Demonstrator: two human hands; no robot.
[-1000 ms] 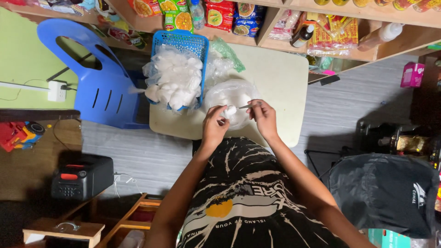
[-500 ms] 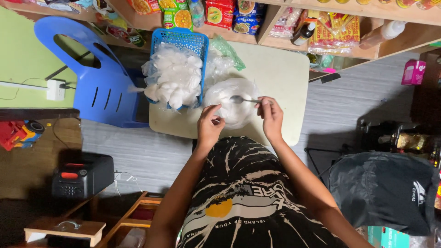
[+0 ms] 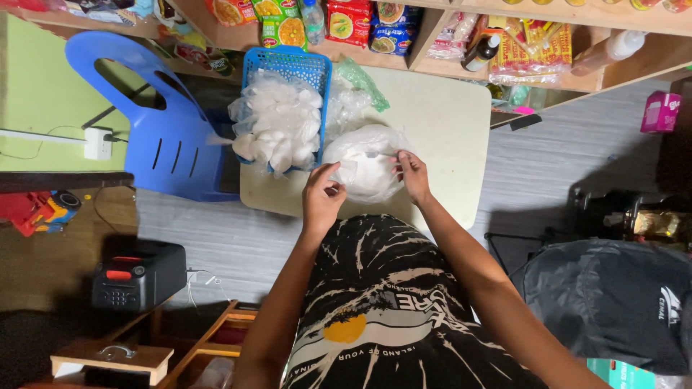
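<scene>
So the big clear plastic bag of white stuff (image 3: 364,164) is sitting on the pale table (image 3: 447,137), right at the near edge in front of the person. Half a second ago the hands were spread apart with something thin stretched between them; now they've both closed back in on the bag. Left hand (image 3: 322,199) is pinching a bit of plastic at the bag's near-left side, right hand (image 3: 413,173) has its fingertips gripping the right side. Looks like they're bunching it shut. Blue basket (image 3: 285,72) of smaller filled bags (image 3: 277,122) sits just left, blue chair (image 3: 144,122) beyond it.
</scene>
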